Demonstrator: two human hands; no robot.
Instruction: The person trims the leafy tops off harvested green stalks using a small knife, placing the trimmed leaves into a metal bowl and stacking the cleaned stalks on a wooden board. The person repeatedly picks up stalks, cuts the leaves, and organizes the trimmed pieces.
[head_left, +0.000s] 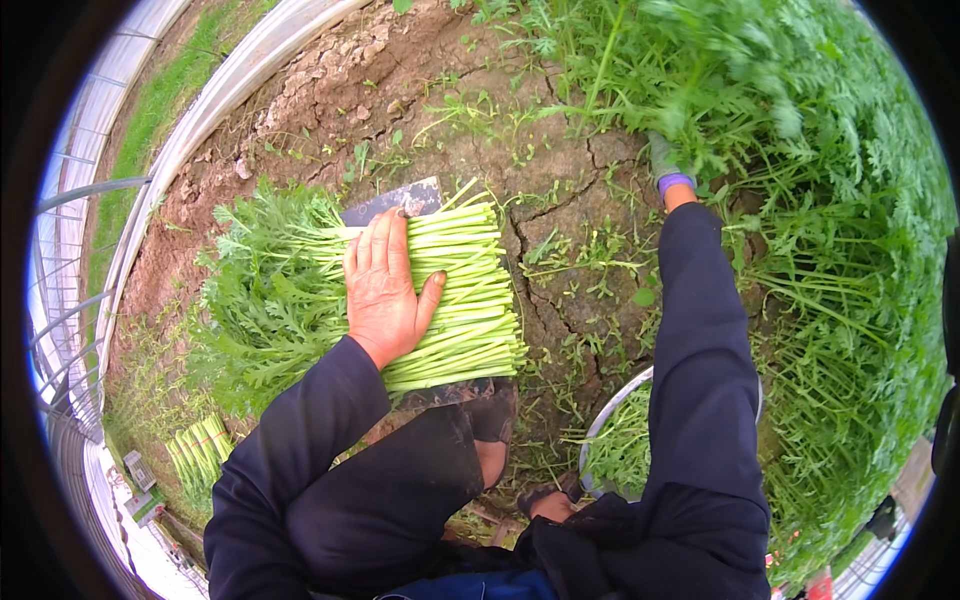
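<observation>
My left hand (386, 289), bare, lies flat across a pile of cut leafy greens, thumb spread from the fingers. Pale green stems (457, 300) point right with their cut ends roughly level, and the feathery leaves (270, 300) spread to the left. Under the pile is a dark flat board (394, 201), showing at the far and near edges. On the right, my right hand (670, 161) wears a grey glove with a purple cuff. It reaches low into the standing greens (720, 97); leaves cover its fingers, so its grip is hidden.
A round metal-looking basin (592, 442) of loose greens sits beneath my right forearm. Tied bundles (199, 450) lie at the lower left. Cracked soil (555, 225) with scattered trimmings runs between pile and crop. White plastic sheeting (225, 97) curves along the left.
</observation>
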